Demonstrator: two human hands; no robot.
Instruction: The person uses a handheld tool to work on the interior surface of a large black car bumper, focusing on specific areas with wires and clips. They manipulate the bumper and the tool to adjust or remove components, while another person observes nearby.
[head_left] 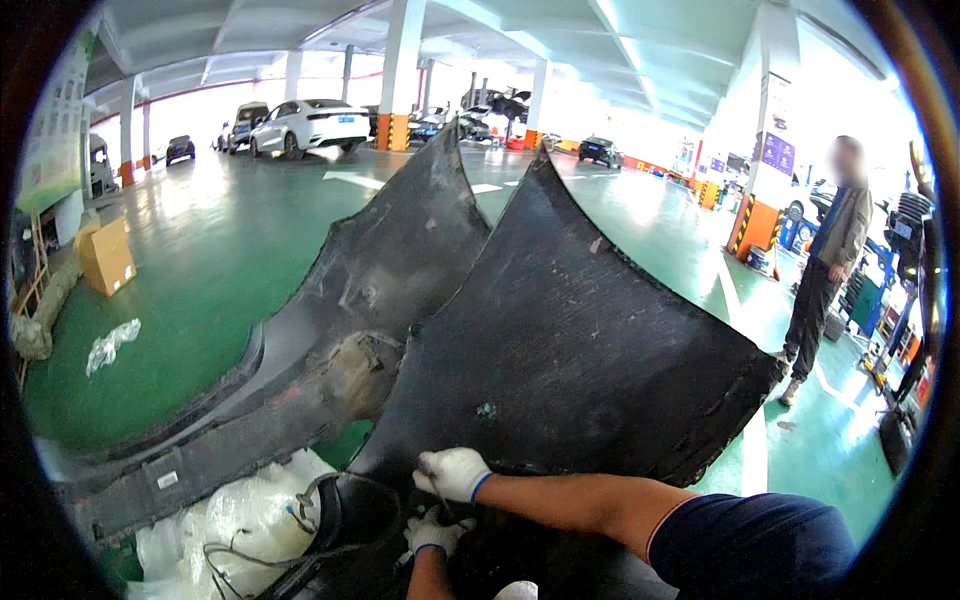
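Note:
A large black car body panel with a scuffed, dusty surface stands tilted in front of me. At its lower edge my right hand, in a white knit glove, is closed with the fingers pinched together. Just below it, my left hand, gloved the same way, is also closed. A thin dark strand runs between the two hands; it looks like a wire, but its ends are hidden. Left of the hands, a loose black cable trails over a clear plastic wrap.
Another dark panel leans behind the first, and a long grey-black bumper-like part stretches left. A cardboard box and crumpled plastic lie on the green floor. At right stands a person near workshop equipment. Cars, including a white sedan, are parked behind.

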